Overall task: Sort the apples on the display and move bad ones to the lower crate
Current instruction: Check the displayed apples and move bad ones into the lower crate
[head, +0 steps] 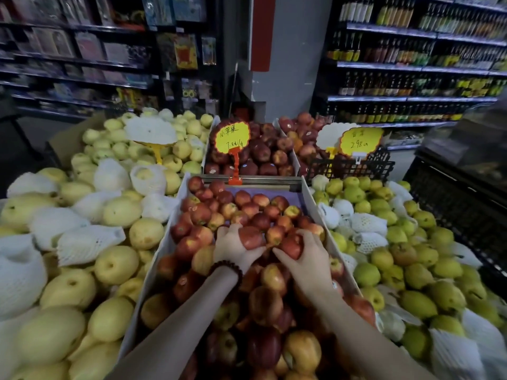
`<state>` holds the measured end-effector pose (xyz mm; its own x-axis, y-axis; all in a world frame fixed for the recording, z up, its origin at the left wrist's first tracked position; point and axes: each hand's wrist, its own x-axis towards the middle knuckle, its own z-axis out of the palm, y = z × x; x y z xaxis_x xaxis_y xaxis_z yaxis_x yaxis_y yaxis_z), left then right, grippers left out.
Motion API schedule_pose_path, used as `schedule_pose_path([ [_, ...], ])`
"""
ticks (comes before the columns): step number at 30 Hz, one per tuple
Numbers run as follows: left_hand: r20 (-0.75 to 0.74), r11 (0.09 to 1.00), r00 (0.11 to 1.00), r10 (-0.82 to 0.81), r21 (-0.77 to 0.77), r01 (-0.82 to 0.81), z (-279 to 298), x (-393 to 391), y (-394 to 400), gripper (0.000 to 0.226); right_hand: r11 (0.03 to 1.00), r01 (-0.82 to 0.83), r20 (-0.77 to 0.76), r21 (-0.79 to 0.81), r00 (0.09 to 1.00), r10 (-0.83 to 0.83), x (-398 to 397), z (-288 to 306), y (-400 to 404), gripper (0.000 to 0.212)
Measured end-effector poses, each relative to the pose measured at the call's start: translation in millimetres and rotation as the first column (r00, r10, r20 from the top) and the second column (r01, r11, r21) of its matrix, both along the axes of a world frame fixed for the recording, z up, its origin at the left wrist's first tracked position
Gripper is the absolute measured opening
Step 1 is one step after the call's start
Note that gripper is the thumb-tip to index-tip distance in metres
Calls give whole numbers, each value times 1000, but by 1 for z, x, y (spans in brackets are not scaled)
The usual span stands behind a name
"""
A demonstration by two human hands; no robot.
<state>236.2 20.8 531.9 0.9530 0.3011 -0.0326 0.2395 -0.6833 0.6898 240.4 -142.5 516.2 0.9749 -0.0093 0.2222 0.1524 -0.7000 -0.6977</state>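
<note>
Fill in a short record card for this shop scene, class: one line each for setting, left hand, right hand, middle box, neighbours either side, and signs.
setting: fruit display in a shop, bottle shelves behind
left hand: holds a red apple, beaded bracelet on the wrist
right hand: grips another red apple
middle box: white-walled, heaped with red apples
left side: yellow pears, some in white foam nets
right side: green pears
signs: two yellow price tags, writing unclear

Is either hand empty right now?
No, the left hand grips one red apple and the right hand grips another apple.
</note>
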Motion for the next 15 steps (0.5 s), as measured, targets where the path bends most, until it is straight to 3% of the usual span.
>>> schedule_pose_path([
  [5, -158, 978, 974, -163, 107, 181, -27, 21, -7, 64, 927, -37, -96, -374, 995, 1, 18, -20, 0, 70],
  [8, -197, 964, 959, -203, 129, 231, -37, 19, -8, 61, 869, -125, -231, -478, 973, 13, 23, -19, -1, 75],
  [15, -148, 965, 963, -224, 101, 240, -34, 7, -10, 62, 872, -114, -256, -476, 967, -14, 18, -9, 5, 66],
])
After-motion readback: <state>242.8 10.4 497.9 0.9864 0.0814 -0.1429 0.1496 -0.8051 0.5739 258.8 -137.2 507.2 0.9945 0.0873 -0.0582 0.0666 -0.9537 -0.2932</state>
